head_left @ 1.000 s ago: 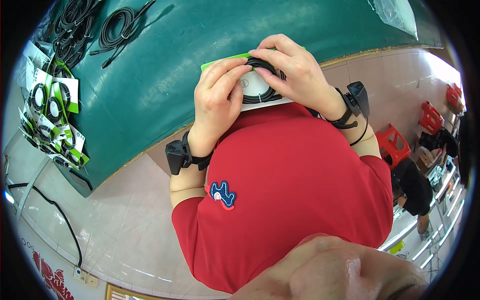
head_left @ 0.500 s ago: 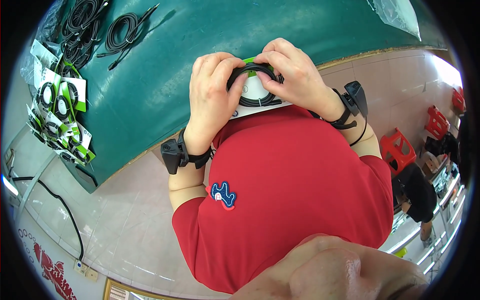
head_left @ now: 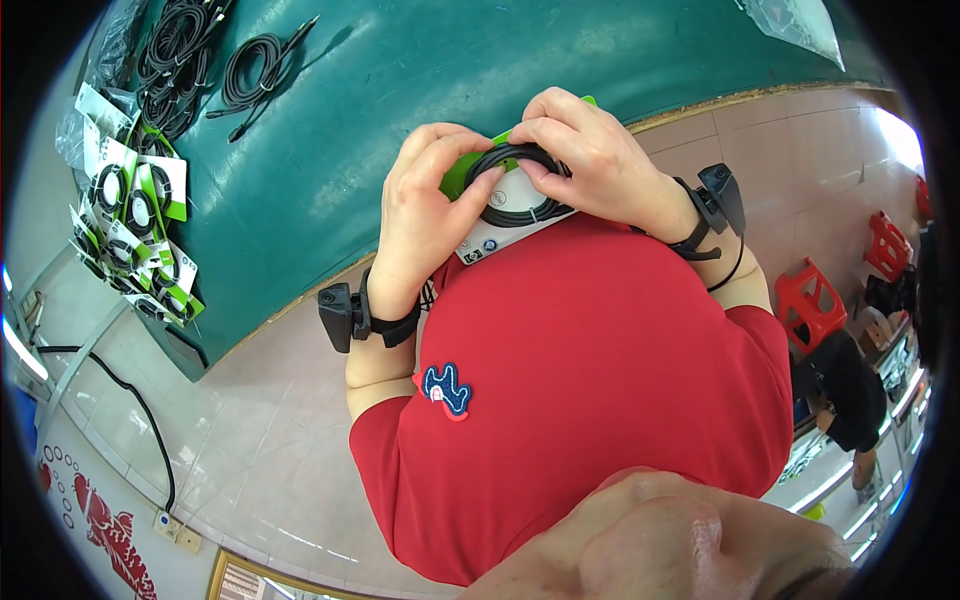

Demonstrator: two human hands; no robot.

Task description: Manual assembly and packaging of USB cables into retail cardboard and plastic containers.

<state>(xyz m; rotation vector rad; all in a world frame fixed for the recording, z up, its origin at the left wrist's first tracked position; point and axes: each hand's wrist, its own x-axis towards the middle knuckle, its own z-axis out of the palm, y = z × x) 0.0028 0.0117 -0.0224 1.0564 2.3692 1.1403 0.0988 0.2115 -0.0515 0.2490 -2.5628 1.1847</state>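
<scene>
Close against my chest, a coiled black cable (head_left: 507,218) lies on a white and green backing card (head_left: 516,190). A light tie binds the coil at its lower side. My left hand (head_left: 425,190) grips the coil's left side, thumb inside the ring and fingers over its top. On the other side my right hand (head_left: 592,150) pinches the coil's upper right, its thumb also inside the ring. Parts of the card's green top are hidden behind my fingers.
Carded cables (head_left: 135,220) are heaped at the green table's (head_left: 300,200) left edge. Behind them lie bundled black cables (head_left: 175,70) and one loose coil (head_left: 255,72). A clear plastic bag (head_left: 795,25) sits far right. Red stools (head_left: 810,300) and another person (head_left: 850,390) are to the right.
The card and coil have tilted, so more of the card's lower left and green top shows. My left hand has lowered slightly, and both hands still grip the coil.
</scene>
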